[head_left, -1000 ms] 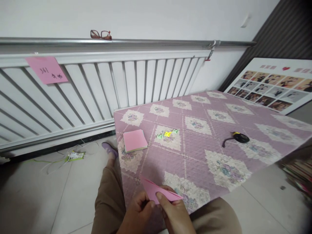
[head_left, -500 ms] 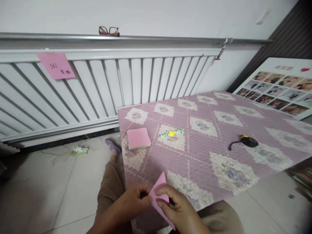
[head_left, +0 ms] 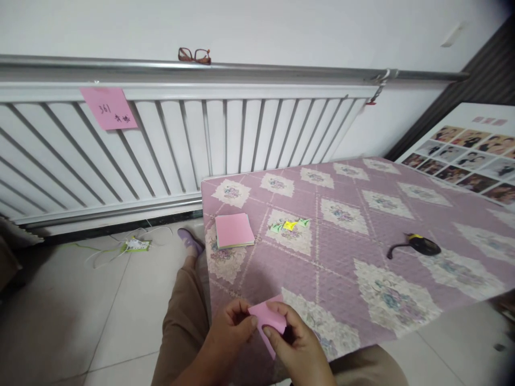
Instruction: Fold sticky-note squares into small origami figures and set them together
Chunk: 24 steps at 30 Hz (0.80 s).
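Observation:
Both hands hold one folded sheet of pink paper (head_left: 269, 316) above the near edge of the table. My left hand (head_left: 231, 332) pinches its left corner between thumb and finger. My right hand (head_left: 300, 340) grips the right side, thumb on the near face and fingers behind. Part of the sheet is hidden by the right fingers. Farther off lies a square stack of coloured paper (head_left: 234, 230), pink on top. Right of the stack sit small folded paper pieces, a yellow one (head_left: 290, 225) between two green ones.
A floral cloth covers the table (head_left: 341, 257). On its right lies a black object with a cord-like tail (head_left: 424, 245). A radiator (head_left: 249, 134) stands behind, with glasses (head_left: 195, 55) on the pipe and a pink note (head_left: 108, 109). A photo board (head_left: 462, 155) leans at right; a power strip (head_left: 137, 244) lies on the floor.
The pink sheet has been turned and bent over in my hands, and now looks smaller. My right fingers have shifted along its upper edge. The whole view has swung slightly left.

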{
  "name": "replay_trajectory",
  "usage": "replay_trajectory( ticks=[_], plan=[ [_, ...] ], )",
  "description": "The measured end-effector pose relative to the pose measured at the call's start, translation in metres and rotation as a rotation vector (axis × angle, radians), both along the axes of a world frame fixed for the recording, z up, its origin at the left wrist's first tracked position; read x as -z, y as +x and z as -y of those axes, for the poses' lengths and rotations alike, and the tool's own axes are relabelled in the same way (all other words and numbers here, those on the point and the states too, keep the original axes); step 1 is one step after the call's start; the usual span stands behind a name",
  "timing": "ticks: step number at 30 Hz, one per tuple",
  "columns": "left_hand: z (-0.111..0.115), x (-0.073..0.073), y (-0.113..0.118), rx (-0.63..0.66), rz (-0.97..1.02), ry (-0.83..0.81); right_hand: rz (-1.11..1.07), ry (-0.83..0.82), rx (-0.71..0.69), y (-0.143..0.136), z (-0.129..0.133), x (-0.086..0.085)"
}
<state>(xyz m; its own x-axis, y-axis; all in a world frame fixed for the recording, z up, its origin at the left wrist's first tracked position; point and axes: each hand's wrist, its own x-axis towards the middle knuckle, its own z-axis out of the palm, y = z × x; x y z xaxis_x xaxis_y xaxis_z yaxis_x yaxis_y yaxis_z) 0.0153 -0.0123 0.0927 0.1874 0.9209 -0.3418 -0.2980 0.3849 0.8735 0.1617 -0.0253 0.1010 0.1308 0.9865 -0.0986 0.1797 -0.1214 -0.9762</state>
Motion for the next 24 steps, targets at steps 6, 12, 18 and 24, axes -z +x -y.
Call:
replay_trajectory(
  ticks=[6,12,18,24],
  plan=[
    [-0.001,-0.011,0.003,-0.049,-0.047,0.075,0.056,0.038,0.001,0.0,0.0,-0.005],
    [-0.001,-0.013,0.002,-0.03,-0.17,0.131,0.093,0.025,-0.094,0.004,0.001,-0.008],
    [-0.004,-0.007,-0.006,0.112,-0.422,0.253,0.169,0.095,-0.097,0.005,0.001,-0.009],
    [-0.005,-0.014,-0.008,0.092,-0.58,0.428,0.547,0.248,-0.103,0.013,0.0,-0.008]
  ],
)
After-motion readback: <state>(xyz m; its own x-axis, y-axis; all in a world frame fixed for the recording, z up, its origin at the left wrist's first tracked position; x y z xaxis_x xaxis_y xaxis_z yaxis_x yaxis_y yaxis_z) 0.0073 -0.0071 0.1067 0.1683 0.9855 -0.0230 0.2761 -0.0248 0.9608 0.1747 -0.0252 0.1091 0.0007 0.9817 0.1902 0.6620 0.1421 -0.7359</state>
